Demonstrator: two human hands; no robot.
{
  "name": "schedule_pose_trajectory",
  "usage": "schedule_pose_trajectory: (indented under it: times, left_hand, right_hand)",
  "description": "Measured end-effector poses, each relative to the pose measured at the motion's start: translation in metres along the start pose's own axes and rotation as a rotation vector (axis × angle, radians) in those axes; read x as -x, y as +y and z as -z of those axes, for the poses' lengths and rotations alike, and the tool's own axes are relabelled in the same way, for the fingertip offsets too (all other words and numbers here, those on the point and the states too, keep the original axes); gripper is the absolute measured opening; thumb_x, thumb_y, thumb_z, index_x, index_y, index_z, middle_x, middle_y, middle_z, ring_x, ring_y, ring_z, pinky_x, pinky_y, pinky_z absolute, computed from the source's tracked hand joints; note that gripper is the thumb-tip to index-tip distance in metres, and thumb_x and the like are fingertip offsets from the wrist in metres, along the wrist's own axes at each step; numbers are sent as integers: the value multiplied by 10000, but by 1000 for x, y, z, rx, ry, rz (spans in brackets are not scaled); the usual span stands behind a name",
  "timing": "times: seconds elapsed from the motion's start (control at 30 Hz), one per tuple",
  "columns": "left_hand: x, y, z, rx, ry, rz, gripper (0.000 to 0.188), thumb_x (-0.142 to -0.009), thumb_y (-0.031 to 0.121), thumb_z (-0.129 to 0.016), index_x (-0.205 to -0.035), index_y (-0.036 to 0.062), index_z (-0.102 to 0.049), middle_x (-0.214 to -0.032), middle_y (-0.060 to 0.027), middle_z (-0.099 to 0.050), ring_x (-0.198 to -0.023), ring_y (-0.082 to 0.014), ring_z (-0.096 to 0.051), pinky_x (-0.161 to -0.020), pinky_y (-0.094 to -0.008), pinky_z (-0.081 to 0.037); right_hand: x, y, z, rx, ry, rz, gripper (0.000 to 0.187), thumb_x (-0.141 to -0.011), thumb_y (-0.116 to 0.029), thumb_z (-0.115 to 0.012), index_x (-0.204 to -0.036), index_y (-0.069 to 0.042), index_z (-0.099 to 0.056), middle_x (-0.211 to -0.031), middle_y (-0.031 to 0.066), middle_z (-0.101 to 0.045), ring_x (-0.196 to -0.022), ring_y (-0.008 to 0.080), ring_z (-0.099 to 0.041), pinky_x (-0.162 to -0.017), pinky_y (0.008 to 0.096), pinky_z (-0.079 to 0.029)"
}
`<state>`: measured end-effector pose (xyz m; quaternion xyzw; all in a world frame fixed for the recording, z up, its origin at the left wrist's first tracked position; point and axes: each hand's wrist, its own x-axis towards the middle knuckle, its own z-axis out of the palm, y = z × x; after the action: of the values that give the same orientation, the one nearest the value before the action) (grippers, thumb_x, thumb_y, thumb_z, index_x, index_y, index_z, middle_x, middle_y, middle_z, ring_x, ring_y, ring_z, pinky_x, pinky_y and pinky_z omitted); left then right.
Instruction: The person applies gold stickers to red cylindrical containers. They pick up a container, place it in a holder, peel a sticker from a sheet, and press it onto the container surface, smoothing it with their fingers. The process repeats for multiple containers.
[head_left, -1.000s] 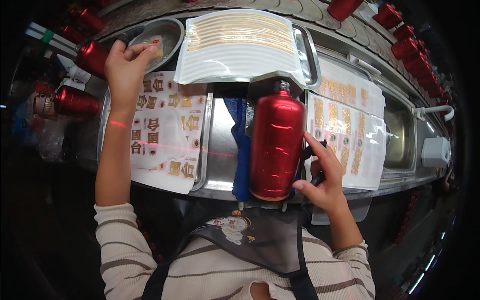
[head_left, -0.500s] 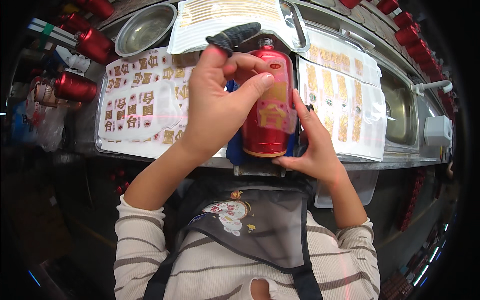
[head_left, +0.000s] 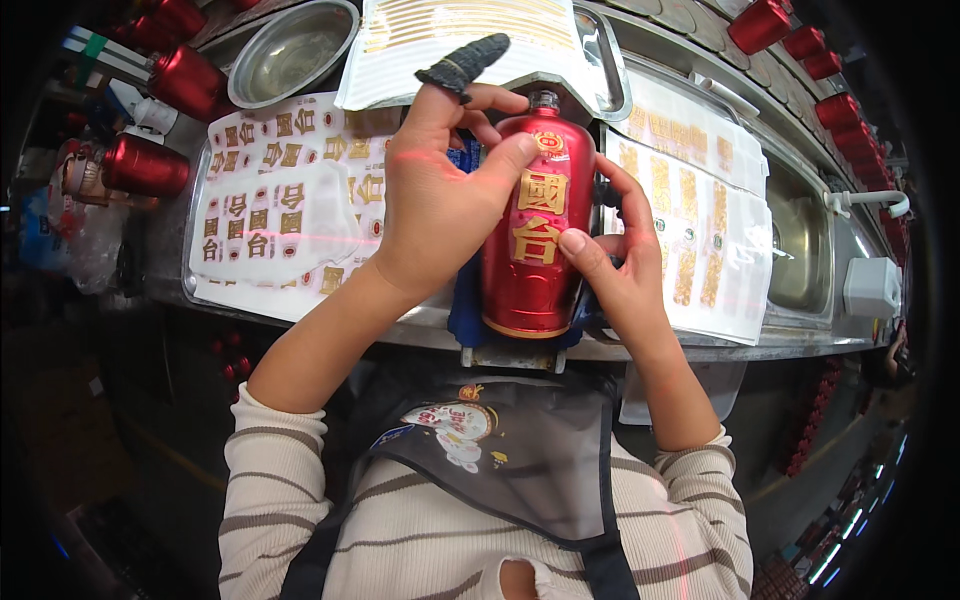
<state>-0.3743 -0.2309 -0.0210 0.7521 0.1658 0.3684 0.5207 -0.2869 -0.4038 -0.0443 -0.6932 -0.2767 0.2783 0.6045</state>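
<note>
A glossy red bottle (head_left: 515, 292) leans back on a blue-padded stand (head_left: 466, 312), its bare threaded neck pointing away from me. Gold characters and a small round emblem form a decal (head_left: 541, 205) down its front. My left hand (head_left: 440, 190) has its thumb on the emblem and its other fingers bent near the neck; a black finger cot (head_left: 463, 66) covers the raised index finger. My right hand (head_left: 625, 262) wraps the bottle's right side, thumb pressed beside the lower character. The fingertips behind the bottle are partly hidden.
Decal sheets (head_left: 285, 225) lie on a tray at left, more gold decal sheets (head_left: 690, 235) at right. Behind are a metal bowl (head_left: 292, 55) and a white sheet with gold strips (head_left: 460, 30). A sink (head_left: 803, 245) is at right; red bottles (head_left: 147, 165) stand around.
The translucent film that hung over the bottle front no longer shows; the gold decal lies against the red surface. My right thumb has moved from the bottle's base up to its front.
</note>
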Motion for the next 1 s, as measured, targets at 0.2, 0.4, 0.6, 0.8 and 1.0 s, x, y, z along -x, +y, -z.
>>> schedule_pose_trajectory:
  times: [0.2, 0.4, 0.6, 0.8, 1.0]
  left_hand:
    - [39, -15, 10, 438, -62, 385, 634, -942, 99, -649, -1468, -30, -320, -1457, -193, -470, -1296, -239, -502, -1077, -343, -382]
    - [58, 3, 1, 481, -211, 441, 602, -942, 161, -681, -1419, -28, -366, -1306, -148, -574, -1183, -188, -571, -1017, -332, -450]
    - [59, 1, -1, 413, -166, 395, 531, -925, 173, -706, -1346, -30, -453, -1198, -145, -636, -1095, -172, -619, -947, -311, -490]
    - [61, -2, 1, 409, -185, 404, 549, -925, 172, -706, -1357, -36, -438, -1223, -147, -620, -1114, -169, -605, -962, -317, -482]
    - [61, 1, -2, 433, -159, 404, 538, -924, 169, -706, -1344, -37, -441, -1219, -146, -617, -1114, -169, -602, -969, -320, -477]
  right_hand:
    - [3, -4, 1, 14, 30, 0, 771, -847, -232, -749, -1492, -24, -381, -1312, 165, -521, -746, 77, -564, -604, 183, -453]
    - [-16, -26, 15, 654, -17, 522, 626, -829, -281, -751, -1412, -153, -563, -1037, 169, -639, -742, 245, -460, -650, 325, -468]
    - [-16, -36, 10, 772, -54, 441, 610, -824, -335, -760, -1399, -231, -587, -983, 182, -635, -761, 295, -454, -680, 361, -479]
    - [-17, -36, 8, 771, -52, 446, 613, -822, -343, -760, -1398, -222, -589, -985, 185, -636, -774, 297, -470, -682, 363, -483]
    - [-18, -35, 7, 754, -41, 491, 613, -822, -350, -758, -1396, -217, -591, -993, 186, -646, -781, 298, -478, -684, 363, -485]
